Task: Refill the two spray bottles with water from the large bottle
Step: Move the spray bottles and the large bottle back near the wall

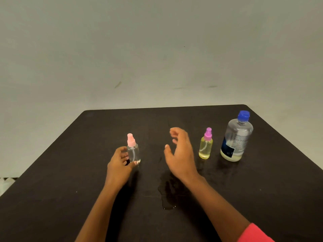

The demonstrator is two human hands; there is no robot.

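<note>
A small clear spray bottle with a pale pink pump top (133,151) stands upright on the dark table (87,137), left of centre. My left hand (120,165) curls round its lower body, thumb at the base. My right hand (180,152) hovers open over the middle of the table, fingers relaxed and holding nothing. To its right stands a yellowish spray bottle with a purple pump top (206,145). Further right is the large clear bottle with a blue cap (236,137), upright and capped, with a little liquid at the bottom.
A puddle of spilled water (167,194) lies on the table between my forearms. The far table edge meets a plain grey wall. A red sleeve (253,233) shows at the lower right.
</note>
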